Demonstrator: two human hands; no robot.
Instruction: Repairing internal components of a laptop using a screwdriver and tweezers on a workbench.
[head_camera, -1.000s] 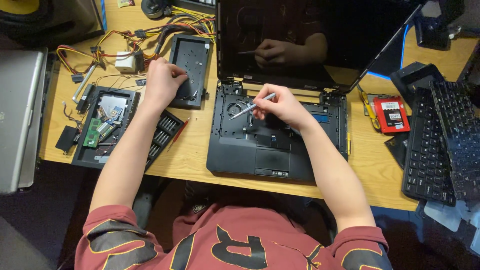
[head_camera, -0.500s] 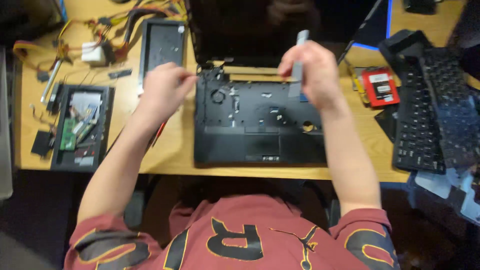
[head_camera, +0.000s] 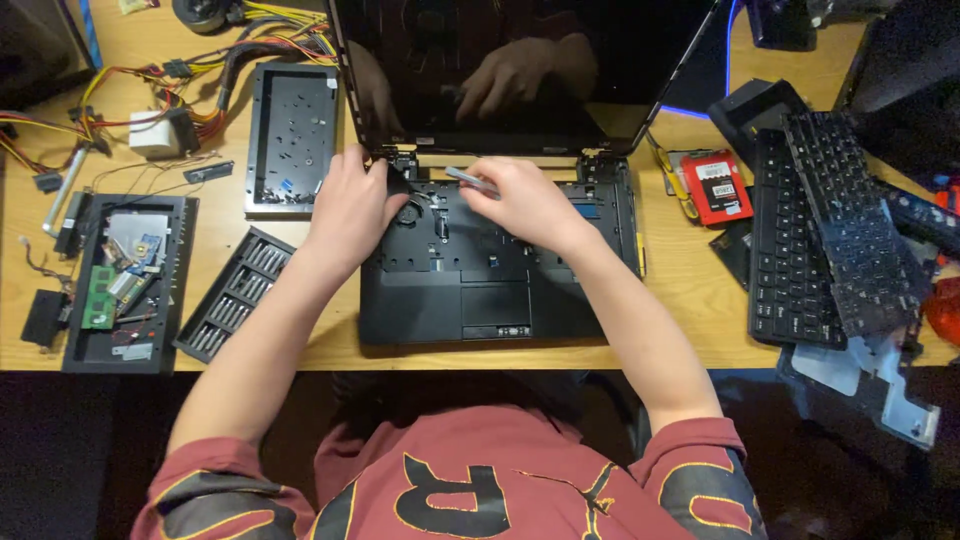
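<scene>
Clearly, right hand (head_camera: 525, 200) fingers closed on screwdriver (head_camera: 470, 181), left hand (head_camera: 350, 205) touching laptop base (head_camera: 450, 300)

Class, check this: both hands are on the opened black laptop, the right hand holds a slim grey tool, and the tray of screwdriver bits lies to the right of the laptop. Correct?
Not quite. The head view shows the tray of screwdriver bits lying to the left of the laptop, not the right. The rest stands: the left hand and right hand are on it, the right holding the slim grey tool.

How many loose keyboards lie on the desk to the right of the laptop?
2. One black keyboard lies flat on the desk right of the laptop. The second keyboard rests tilted on top of it, overlapping its right side. Others may be hidden beneath.
</scene>
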